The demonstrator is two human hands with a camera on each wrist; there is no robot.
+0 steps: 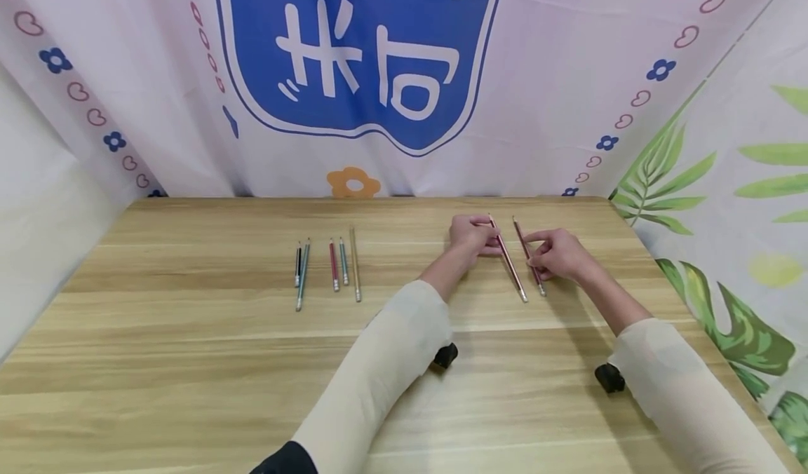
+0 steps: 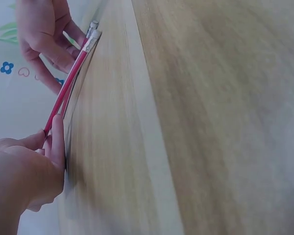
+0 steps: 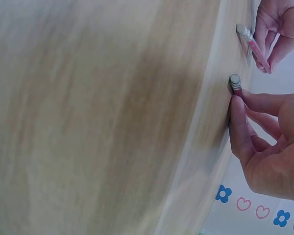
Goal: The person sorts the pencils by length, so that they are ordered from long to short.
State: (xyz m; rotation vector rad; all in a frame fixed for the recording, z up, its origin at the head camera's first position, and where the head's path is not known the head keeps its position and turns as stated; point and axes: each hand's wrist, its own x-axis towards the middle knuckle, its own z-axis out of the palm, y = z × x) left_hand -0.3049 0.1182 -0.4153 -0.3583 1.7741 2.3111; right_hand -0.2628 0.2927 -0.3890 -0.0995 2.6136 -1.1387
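Near the back right of the table, my left hand (image 1: 472, 235) pinches a red pencil (image 1: 513, 271) close to its far end. The pencil's white eraser end points toward me, as the left wrist view also shows along its red shaft (image 2: 71, 83). To its right, my right hand (image 1: 560, 255) pinches a dark red pencil (image 1: 522, 238) between thumb and fingers, low over the wood. In the right wrist view the eraser end (image 3: 235, 80) of that pencil sticks out past the thumb. The two pencils lie apart, nearly parallel.
On the left part of the wooden table (image 1: 189, 362) lie a black pencil (image 1: 299, 263), a long teal pencil (image 1: 304, 275), a short red pencil (image 1: 334, 265), a short teal pencil (image 1: 344, 262) and a plain wood-coloured pencil (image 1: 355, 267). A printed curtain (image 1: 555, 109) hangs behind the back edge.
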